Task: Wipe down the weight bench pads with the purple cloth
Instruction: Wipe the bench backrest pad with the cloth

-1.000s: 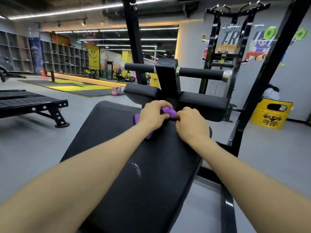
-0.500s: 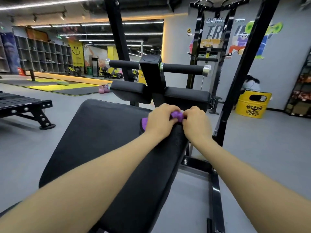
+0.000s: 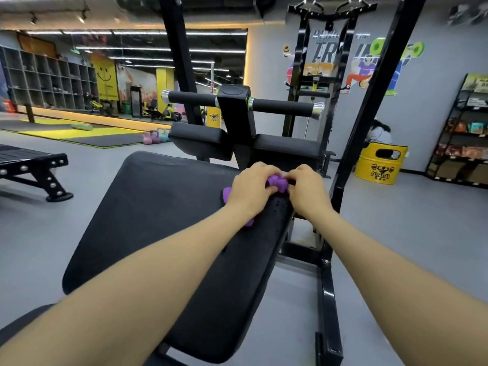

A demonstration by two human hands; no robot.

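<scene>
Two hands: both together at the far right end of the large black padded bench back pad (image 3: 158,220), meeting over one small bunched purple cloth (image 3: 277,184)
Left hand: left hand (image 3: 249,191) lies on top of the cloth, fingers curled over it and pinching the raised wad; purple shows past its wrist on both sides
Right hand: right hand (image 3: 307,190) fingers curled, fingertips nipping the same wad from the other side, touching or nearly touching the left fingers
Cloth location: on the pad surface near its upper right edge, mostly hidden under the left hand; how much is spread flat I cannot tell
Step (judged): looks like regripping or bunching the cloth, not a wide stroke
Progress (judged): cannot tell how much pad is wiped; no wet trail visible; a patch of small pale specks sits on the pad just below the right hand
Other pads: two smaller black seat pads (image 3: 200,138) and black foam roller bars (image 3: 282,107) sit beyond the hands, untouched now
Risk 1: wadded cloth gives a small contact patch, so strokes could leave strips unwiped
Risk 2: hands are close to the pad's right edge; a push that way could drop the cloth off onto the black steel frame (image 3: 327,273) or grey floor (image 3: 409,233)
Risk 3: pad is tilted, so a loosened cloth may slide down
Risk 4: smaller pads and rollers easy to skip
Background: yellow barrel bin (image 3: 380,165), black flat bench (image 3: 31,165) on the left
</scene>
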